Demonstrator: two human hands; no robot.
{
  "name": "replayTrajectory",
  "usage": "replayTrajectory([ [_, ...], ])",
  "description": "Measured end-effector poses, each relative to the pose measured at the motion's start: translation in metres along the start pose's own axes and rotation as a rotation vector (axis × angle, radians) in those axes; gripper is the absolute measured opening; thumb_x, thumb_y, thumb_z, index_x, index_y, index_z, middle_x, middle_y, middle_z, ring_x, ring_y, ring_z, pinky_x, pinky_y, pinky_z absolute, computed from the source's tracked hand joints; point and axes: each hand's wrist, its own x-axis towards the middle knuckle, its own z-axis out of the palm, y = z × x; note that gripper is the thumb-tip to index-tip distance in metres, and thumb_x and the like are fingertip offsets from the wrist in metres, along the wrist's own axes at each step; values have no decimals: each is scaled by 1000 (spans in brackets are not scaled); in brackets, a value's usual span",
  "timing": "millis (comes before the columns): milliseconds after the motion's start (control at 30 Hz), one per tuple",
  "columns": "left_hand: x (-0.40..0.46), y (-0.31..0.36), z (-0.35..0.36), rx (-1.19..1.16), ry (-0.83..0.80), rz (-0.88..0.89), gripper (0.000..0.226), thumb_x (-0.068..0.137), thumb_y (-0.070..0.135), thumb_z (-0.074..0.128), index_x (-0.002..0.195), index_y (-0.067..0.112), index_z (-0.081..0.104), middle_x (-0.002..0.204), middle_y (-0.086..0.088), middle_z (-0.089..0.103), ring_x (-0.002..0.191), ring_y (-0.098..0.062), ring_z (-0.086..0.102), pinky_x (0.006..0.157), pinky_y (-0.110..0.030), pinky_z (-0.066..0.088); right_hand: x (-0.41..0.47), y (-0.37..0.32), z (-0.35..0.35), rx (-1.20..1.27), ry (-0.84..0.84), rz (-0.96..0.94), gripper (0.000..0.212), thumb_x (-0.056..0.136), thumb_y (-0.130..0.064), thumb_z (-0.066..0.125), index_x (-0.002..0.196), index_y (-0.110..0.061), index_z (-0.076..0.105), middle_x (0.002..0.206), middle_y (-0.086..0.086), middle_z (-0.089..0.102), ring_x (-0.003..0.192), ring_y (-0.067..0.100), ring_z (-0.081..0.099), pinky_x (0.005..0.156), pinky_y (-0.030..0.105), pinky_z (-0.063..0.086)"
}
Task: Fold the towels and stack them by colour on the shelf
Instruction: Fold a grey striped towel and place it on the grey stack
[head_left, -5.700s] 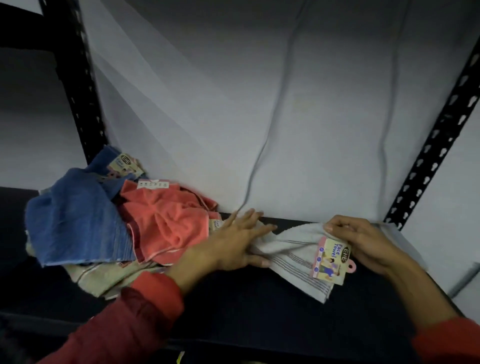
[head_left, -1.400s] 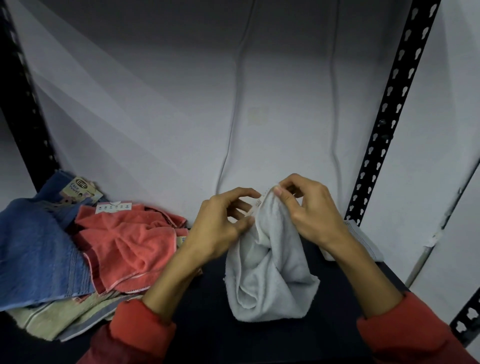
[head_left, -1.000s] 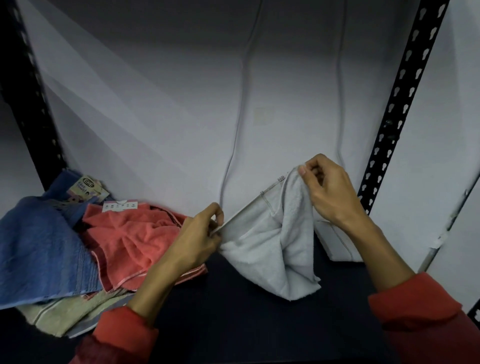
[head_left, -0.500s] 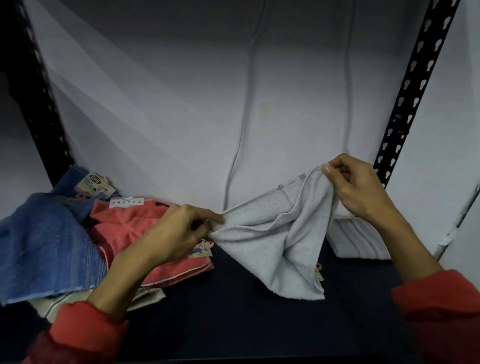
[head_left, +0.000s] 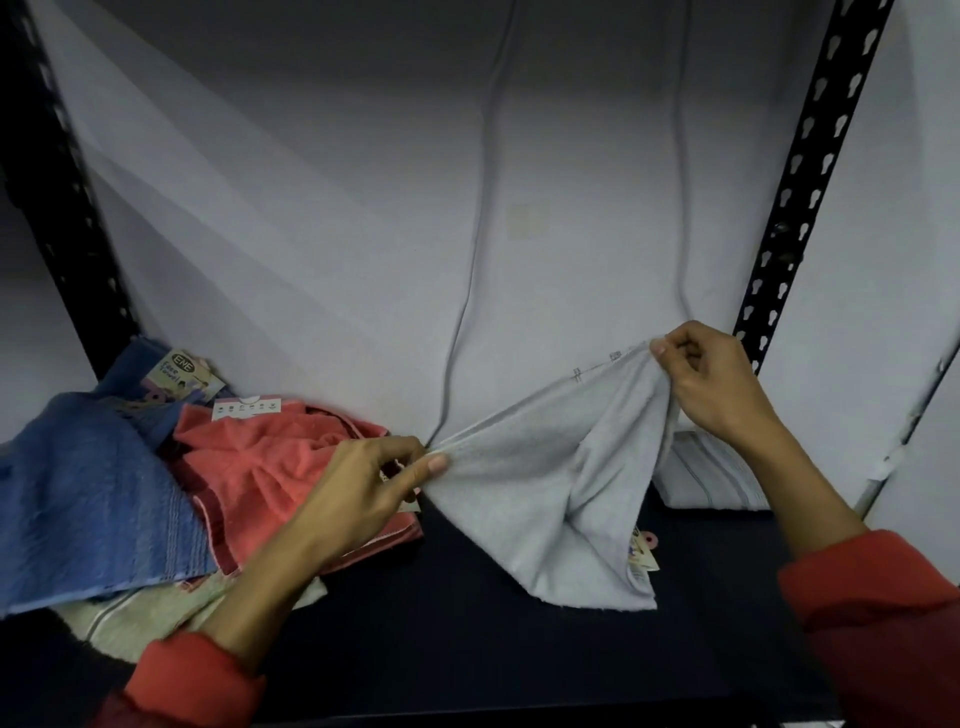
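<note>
Item: white towel (head_left: 545, 499), held above the dark shelf (head_left: 467, 623), lower edge trailing onto it. Left hand (head_left: 358, 493) pinches one top corner; right hand (head_left: 711, 379) pinches the other, higher up. Cloth hangs slack and creased between them.
Also present: folded white towel (head_left: 711, 478) at the right rear; unfolded blue towel (head_left: 88, 499), red towel (head_left: 270, 462) and pale towel (head_left: 156, 608) heaped at the left.
Step, by judgement: spreading for the first fold. Next: draw the top edge taut, then fold.
</note>
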Motion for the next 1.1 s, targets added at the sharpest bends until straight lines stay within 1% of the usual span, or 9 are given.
replayTrajectory([
  [167, -2, -6, -3, -236, 60, -124, 20, 96, 34, 66, 86, 21, 78, 74, 0, 74, 64, -21, 72, 62, -43, 61, -5, 9, -8, -3, -35, 47, 19, 98, -25, 63, 90, -9, 68, 89, 9, 69, 90, 29, 65, 82, 40, 53],
  [267, 0, -12, -6, -360, 74, -220, 22, 93, 33, 68, 90, 15, 81, 83, -6, 77, 74, -31, 73, 70, -51, 62, -13, 7, -12, 23, -82, 74, 19, 96, -25, 66, 86, -10, 71, 85, 9, 70, 81, 25, 67, 74, 39, 55],
  [333, 2, -13, -13, -450, 97, -235, 19, 90, 27, 69, 93, 14, 82, 88, -7, 79, 81, -27, 75, 76, -43, 63, -17, 2, -20, 70, -135, 98, 19, 95, -25, 68, 84, -10, 72, 81, 9, 72, 73, 18, 67, 64, 31, 54],
  [433, 3, -12, -20, -602, 166, -262, 15, 85, 15, 69, 93, 9, 80, 88, -9, 79, 80, -19, 76, 72, -26, 61, -19, -4, -30, 174, -215, 115, 19, 94, -20, 68, 84, -6, 73, 78, 13, 72, 67, 19, 67, 59, 26, 54],
  [567, 4, -26, -12, -638, 205, -337, 15, 82, 12, 72, 94, 9, 80, 90, -13, 79, 81, -21, 76, 73, -26, 62, -18, 9, -13, 236, -263, 198, 19, 94, -16, 69, 84, 1, 72, 75, 18, 71, 64, 22, 64, 58, 28, 54],
  [667, 2, -43, -2, -517, 171, -409, 22, 84, 11, 77, 106, 13, 78, 88, -7, 79, 83, -15, 76, 78, -23, 60, -18, 36, 14, 240, -284, 328, 21, 92, -16, 71, 84, 4, 72, 74, 18, 66, 64, 21, 58, 58, 34, 51],
  [733, 1, -53, 2, -315, 125, -421, 16, 88, 11, 78, 101, 19, 76, 77, 0, 78, 73, -10, 73, 71, -16, 56, -23, 53, 34, 211, -293, 399, 21, 92, -13, 71, 84, 6, 71, 70, 15, 62, 57, 15, 56, 52, 29, 48],
  [900, -5, -65, 5, -208, 17, -486, 12, 87, 11, 79, 76, 8, 75, 70, -6, 75, 65, -18, 71, 65, -26, 58, -47, 76, 74, 46, -250, 410, 21, 91, -20, 71, 75, -6, 70, 76, 10, 72, 72, 18, 63, 69, 29, 50],
  [1100, 5, -24, -1, -627, 61, -630, 11, 88, 1, 75, 98, -2, 72, 87, -27, 73, 72, -34, 73, 59, -33, 62, -47, 26, 68, 19, -68, 166, 18, 87, -18, 73, 72, -11, 67, 68, 2, 68, 58, 2, 56, 56, 14, 46],
])
